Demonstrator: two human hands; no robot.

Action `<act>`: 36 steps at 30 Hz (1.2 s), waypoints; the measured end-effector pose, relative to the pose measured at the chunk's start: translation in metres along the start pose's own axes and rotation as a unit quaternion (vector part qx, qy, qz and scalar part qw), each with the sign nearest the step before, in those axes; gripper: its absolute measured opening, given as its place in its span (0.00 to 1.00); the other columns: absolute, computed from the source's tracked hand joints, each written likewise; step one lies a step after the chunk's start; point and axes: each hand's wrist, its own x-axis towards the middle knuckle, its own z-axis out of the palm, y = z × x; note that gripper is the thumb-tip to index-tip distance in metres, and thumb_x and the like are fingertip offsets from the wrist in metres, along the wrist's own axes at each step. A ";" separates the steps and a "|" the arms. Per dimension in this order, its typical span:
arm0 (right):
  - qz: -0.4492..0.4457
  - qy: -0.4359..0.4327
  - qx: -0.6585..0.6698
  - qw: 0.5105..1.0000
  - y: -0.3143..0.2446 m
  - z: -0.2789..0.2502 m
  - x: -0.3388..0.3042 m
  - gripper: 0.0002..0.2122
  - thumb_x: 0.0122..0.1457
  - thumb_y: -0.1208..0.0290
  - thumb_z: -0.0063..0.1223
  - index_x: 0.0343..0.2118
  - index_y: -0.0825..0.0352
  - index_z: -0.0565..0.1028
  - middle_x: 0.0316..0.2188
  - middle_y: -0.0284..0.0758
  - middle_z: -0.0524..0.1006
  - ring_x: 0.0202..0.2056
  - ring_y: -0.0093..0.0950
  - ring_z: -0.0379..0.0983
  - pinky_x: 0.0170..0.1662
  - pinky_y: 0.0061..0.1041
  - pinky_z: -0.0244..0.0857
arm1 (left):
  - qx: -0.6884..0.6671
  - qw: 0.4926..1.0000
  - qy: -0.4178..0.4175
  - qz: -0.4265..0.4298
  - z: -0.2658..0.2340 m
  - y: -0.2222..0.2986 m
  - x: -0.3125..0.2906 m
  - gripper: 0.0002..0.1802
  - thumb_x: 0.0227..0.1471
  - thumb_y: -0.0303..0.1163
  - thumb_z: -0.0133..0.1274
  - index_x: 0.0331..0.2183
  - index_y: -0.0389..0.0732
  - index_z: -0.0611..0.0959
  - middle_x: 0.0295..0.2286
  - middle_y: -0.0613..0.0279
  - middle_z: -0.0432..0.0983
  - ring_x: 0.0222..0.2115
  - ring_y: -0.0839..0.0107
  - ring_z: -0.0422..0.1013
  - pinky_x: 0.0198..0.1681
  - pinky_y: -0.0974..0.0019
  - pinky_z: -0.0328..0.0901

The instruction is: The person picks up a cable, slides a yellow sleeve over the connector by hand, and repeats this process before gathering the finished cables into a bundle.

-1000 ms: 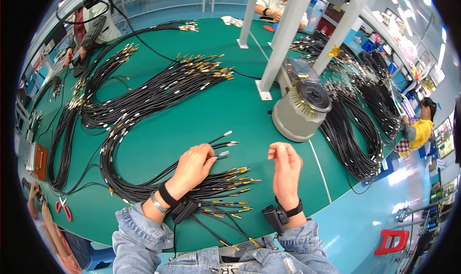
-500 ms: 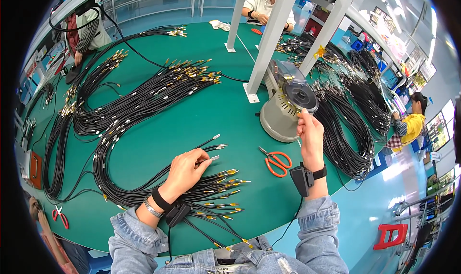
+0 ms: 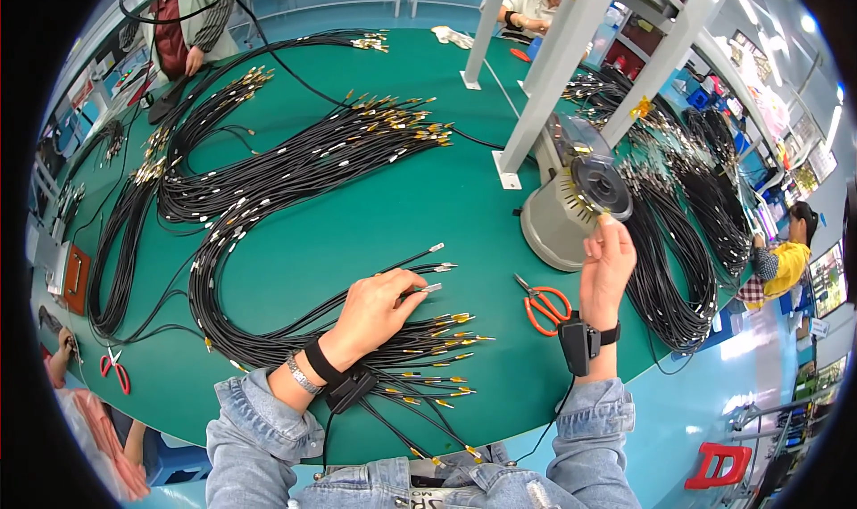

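My left hand (image 3: 379,308) is closed in a pinch on a black cable, whose pale connector end (image 3: 432,288) sticks out past the fingertips. Under and beside that hand lie more black cables (image 3: 295,326), several with yellow-banded ends (image 3: 460,318) fanned toward the right. My right hand (image 3: 609,264) is raised at the front of a round grey machine (image 3: 558,232) with a dark disc (image 3: 600,186) on it. Thumb and forefinger are pinched together by the disc's lower edge; what they hold, if anything, is too small to make out. Orange-handled cutters (image 3: 546,306) lie left of my right wrist.
Large looped cable bundles cover the green table (image 3: 357,215) at left and right. Grey metal posts (image 3: 558,72) rise behind the machine. Red-handled scissors (image 3: 115,371) lie near the left edge. Co-workers sit or stand around; a red stool (image 3: 719,466) is on the floor.
The whole view has shifted, so the table and things appear farther right. My left hand still pinches the cable, and my right hand stays at the machine's disc, its fingers turned slightly.
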 end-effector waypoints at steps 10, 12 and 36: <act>0.202 -0.248 -0.079 0.944 0.029 0.050 -0.108 0.04 0.59 0.75 0.50 0.29 0.68 0.71 0.24 0.28 0.69 0.24 0.16 0.61 0.29 0.17 0.57 | 0.002 0.998 0.041 0.052 0.002 -0.002 -0.005 0.07 0.45 0.23 0.59 0.31 0.37 0.81 0.24 0.58 0.77 0.20 0.67 0.71 0.21 0.68 0.64; 0.220 -0.249 -0.092 0.939 0.039 0.053 -0.125 0.04 0.59 0.75 0.51 0.29 0.69 0.72 0.24 0.27 0.70 0.24 0.15 0.62 0.30 0.16 0.57 | 0.005 0.998 0.042 0.049 0.002 -0.001 -0.007 0.07 0.45 0.23 0.59 0.31 0.37 0.81 0.24 0.58 0.77 0.20 0.67 0.72 0.21 0.68 0.64; 0.219 -0.239 -0.140 0.936 0.065 0.059 -0.137 0.03 0.58 0.78 0.54 0.30 0.71 0.75 0.27 0.26 0.74 0.29 0.12 0.67 0.32 0.13 0.61 | 0.050 0.992 0.059 0.097 0.003 -0.001 -0.011 0.17 0.42 0.21 0.60 0.38 0.39 0.78 0.24 0.60 0.79 0.19 0.71 0.74 0.21 0.70 0.68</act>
